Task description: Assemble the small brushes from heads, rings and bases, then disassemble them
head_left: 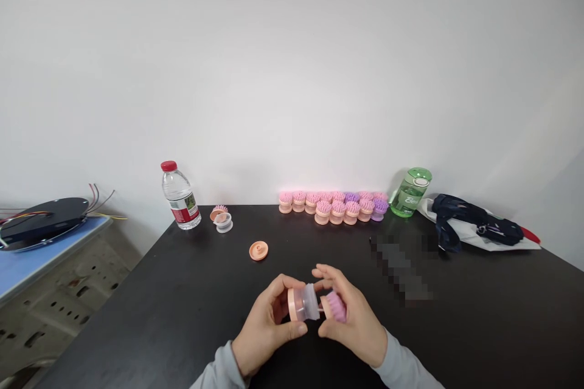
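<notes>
Low over the black table, my left hand [269,322] is closed around a clear plastic cup with a peach base [303,303], tipped on its side. Facing it, my right hand [353,316] grips a pink bristled brush head [336,307] with a peach collar. A thin stem spans the small gap between the two pieces. Beyond my hands lies a round peach disc [258,250]. Farther back on the left, a clear plastic piece [223,223] leans by a pink and peach brush head [218,212].
Rows of pink and purple brushes [337,212] stand by the wall on the black table [191,304]. A water bottle [181,196] is at the back left, a green bottle [411,192] and dark cloth item [477,219] at the back right. A blurred patch [401,267] covers something.
</notes>
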A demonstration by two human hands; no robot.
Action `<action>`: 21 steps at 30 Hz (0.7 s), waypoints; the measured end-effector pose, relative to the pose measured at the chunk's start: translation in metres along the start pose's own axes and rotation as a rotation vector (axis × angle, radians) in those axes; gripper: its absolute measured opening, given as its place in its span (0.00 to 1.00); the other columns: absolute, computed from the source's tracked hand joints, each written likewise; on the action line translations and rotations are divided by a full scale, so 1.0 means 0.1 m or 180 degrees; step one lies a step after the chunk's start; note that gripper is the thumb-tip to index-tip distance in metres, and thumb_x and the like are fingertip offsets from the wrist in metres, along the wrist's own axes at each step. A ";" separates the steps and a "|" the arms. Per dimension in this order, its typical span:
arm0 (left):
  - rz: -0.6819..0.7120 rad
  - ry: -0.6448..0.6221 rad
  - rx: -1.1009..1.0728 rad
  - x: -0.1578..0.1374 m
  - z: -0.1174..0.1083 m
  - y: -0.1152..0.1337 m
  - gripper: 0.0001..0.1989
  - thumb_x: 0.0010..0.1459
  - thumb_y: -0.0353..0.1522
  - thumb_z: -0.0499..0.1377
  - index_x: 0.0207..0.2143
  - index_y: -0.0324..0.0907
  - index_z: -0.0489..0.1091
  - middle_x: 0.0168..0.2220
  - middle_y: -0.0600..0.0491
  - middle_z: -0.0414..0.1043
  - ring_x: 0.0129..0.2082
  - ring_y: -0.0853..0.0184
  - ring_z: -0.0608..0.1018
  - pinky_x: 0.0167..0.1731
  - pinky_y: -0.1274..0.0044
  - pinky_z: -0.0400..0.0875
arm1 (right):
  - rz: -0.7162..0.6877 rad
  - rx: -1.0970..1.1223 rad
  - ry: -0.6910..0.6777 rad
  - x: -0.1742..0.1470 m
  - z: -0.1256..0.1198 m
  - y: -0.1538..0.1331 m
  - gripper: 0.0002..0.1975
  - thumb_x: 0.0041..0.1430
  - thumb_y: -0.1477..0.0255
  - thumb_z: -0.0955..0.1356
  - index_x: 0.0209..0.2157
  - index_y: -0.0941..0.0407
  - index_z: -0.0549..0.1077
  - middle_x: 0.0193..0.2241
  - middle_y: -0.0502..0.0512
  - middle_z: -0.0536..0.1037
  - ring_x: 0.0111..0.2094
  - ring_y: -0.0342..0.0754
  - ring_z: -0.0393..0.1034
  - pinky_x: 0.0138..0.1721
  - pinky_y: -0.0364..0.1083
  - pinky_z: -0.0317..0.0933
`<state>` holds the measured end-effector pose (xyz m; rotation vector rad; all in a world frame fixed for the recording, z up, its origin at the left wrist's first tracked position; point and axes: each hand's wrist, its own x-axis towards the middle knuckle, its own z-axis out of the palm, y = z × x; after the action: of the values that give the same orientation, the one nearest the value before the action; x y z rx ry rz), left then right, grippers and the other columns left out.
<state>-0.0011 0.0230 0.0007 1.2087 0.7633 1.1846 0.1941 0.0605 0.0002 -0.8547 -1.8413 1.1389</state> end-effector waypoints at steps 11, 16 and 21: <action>0.0009 0.0221 0.0450 0.01 -0.02 -0.01 0.19 0.48 0.32 0.68 0.42 0.44 0.68 0.36 0.56 0.66 0.35 0.67 0.69 0.35 0.76 0.62 | 0.0673 0.1009 0.0338 0.06 0.00 0.15 0.22 0.52 0.62 0.73 0.46 0.53 0.66 0.41 0.56 0.71 0.36 0.51 0.74 0.31 0.51 0.74; 0.0281 0.0031 0.1210 -0.04 0.07 -0.02 0.17 0.48 0.31 0.65 0.42 0.45 0.68 0.39 0.53 0.68 0.36 0.63 0.69 0.37 0.73 0.65 | 0.0399 0.0243 0.0489 0.03 0.02 0.12 0.19 0.55 0.62 0.71 0.45 0.55 0.67 0.37 0.56 0.75 0.32 0.49 0.76 0.38 0.51 0.72; 0.0307 -0.0052 0.1648 -0.05 0.15 -0.05 0.16 0.49 0.31 0.64 0.42 0.45 0.68 0.38 0.52 0.69 0.37 0.61 0.70 0.39 0.71 0.65 | 0.0238 -0.0184 0.0335 -0.01 0.05 0.07 0.19 0.58 0.59 0.68 0.47 0.55 0.67 0.38 0.57 0.77 0.32 0.49 0.77 0.35 0.48 0.70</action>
<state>0.0126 0.0143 -0.0014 1.6927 1.0482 1.0846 0.1910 0.0602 -0.0084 -1.0054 -1.7760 1.0699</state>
